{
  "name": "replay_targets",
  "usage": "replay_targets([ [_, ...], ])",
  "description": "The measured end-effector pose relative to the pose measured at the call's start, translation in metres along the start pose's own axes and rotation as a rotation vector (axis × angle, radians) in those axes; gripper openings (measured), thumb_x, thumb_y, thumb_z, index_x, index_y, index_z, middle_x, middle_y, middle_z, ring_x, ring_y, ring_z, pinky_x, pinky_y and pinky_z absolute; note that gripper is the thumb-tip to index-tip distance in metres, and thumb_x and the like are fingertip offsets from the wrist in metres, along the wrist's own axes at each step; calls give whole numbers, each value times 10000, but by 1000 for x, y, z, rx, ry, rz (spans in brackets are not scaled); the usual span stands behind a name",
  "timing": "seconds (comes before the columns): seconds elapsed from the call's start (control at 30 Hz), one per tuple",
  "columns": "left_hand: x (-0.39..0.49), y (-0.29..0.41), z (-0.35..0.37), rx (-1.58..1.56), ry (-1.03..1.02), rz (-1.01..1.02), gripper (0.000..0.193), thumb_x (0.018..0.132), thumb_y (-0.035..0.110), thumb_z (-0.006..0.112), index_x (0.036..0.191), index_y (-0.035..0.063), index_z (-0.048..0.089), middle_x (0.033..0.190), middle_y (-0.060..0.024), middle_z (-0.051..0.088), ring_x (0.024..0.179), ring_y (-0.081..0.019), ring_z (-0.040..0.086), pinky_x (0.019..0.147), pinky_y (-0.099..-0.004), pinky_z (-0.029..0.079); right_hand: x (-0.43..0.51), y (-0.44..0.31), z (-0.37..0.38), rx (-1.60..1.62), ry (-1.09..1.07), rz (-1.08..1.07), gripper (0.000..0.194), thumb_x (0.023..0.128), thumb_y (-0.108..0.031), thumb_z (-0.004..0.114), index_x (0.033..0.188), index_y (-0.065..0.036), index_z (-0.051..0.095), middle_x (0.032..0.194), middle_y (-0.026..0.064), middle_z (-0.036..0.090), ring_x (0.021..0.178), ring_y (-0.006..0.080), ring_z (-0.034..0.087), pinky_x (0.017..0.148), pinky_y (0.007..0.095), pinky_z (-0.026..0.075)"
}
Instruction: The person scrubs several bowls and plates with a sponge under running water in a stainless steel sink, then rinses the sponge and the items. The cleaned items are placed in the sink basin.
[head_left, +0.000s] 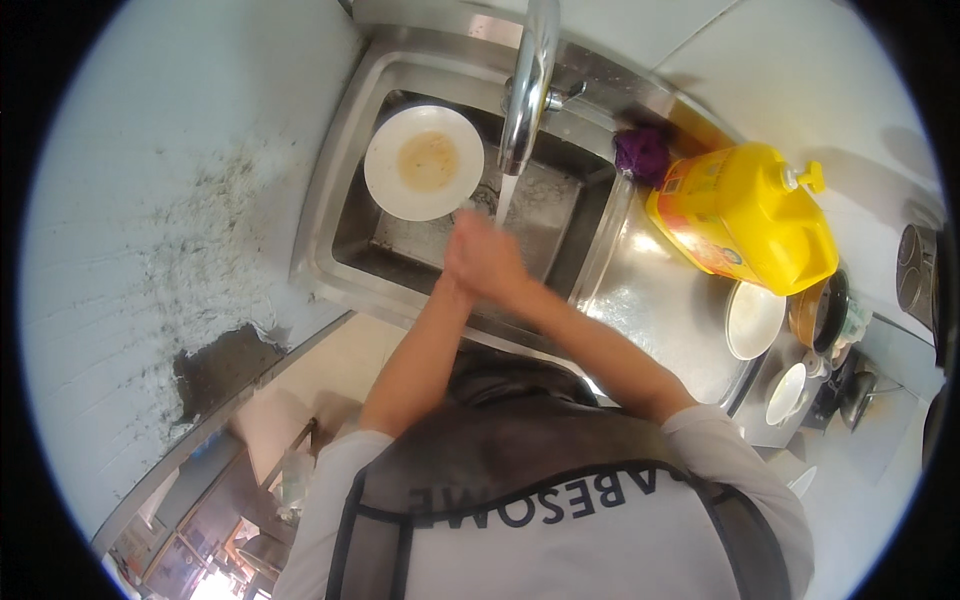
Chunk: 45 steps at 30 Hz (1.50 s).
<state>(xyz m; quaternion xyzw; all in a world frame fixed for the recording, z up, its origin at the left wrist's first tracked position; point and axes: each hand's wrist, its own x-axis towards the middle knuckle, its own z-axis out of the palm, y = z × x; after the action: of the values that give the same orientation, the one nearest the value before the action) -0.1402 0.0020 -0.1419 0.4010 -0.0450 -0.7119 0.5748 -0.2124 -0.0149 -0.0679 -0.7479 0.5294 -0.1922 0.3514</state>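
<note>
Over the sink basin (540, 240), my left hand (456, 259) and my right hand (495, 251) are pressed together and blurred. The right hand overlaps the left and hides most of its fingers. I cannot tell whether anything lies between them. Just beyond my hands, a thin stream of water (505, 199) falls from the chrome faucet (525, 105). A white plate (382, 176) with a brownish stain or residue in its middle is in the left part of the basin, close to my fingertips.
On the drainboard (637, 300) to the right stands a large yellow pump jug (772, 217). A purple cloth (641, 154) lies by the sink's back corner. White bowls (756, 319) and a dark-rimmed pan (831, 315) are further right. A peeling wall (225, 195) borders the sink's left side.
</note>
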Motion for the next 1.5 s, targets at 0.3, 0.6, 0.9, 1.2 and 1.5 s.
replay_targets([
  [0.3, 17, 15, 13, -296, 332, -226, 333, 942, 440, 381, 833, 149, 502, 829, -13, 553, 793, -183, 538, 747, -368, 463, -20, 44, -22, 73, 91, 212, 117, 689, -142, 600, 725, -48, 540, 705, 167, 587, 690, 353, 591, 602, 448, 461],
  [0.6, 0, 1, 21, -69, 102, -234, 205, 901, 115, 431, 1087, 100, 516, 1018, -27, 587, 990, -168, 552, 880, -346, 444, 54, 64, -26, -12, 217, 286, 127, 709, -164, 593, 700, -57, 524, 691, 144, 578, 690, 335, 589, 610, 452, 453],
  [0.9, 7, 10, -2, -435, -275, -256, 292, 894, 133, 409, 1141, 7, 501, 1083, -163, 565, 1022, -290, 539, 917, -425, 423, -16, 8, 4, 12, 255, -131, 128, 696, -191, 612, 648, -101, 535, 617, 143, 564, 632, 336, 573, 569, 416, 451],
  [1.2, -16, 25, 14, 427, 2, -206, 396, 910, 234, 457, 1230, 1, 463, 1165, -119, 545, 1079, -280, 522, 926, -415, 411, 57, 94, -26, 322, 74, 291, 316, 738, -322, 642, 921, -70, 591, 801, 123, 622, 641, 313, 586, 601, 362, 467],
  [1.5, -29, 30, 25, -171, 536, -558, 535, 945, 401, 313, 1303, 9, 377, 1297, -159, 448, 1204, -294, 421, 1005, -495, 317, -10, 44, -52, 284, -262, -70, 327, 733, -167, 664, 1034, -71, 579, 929, 127, 601, 762, 269, 588, 657, 344, 468],
])
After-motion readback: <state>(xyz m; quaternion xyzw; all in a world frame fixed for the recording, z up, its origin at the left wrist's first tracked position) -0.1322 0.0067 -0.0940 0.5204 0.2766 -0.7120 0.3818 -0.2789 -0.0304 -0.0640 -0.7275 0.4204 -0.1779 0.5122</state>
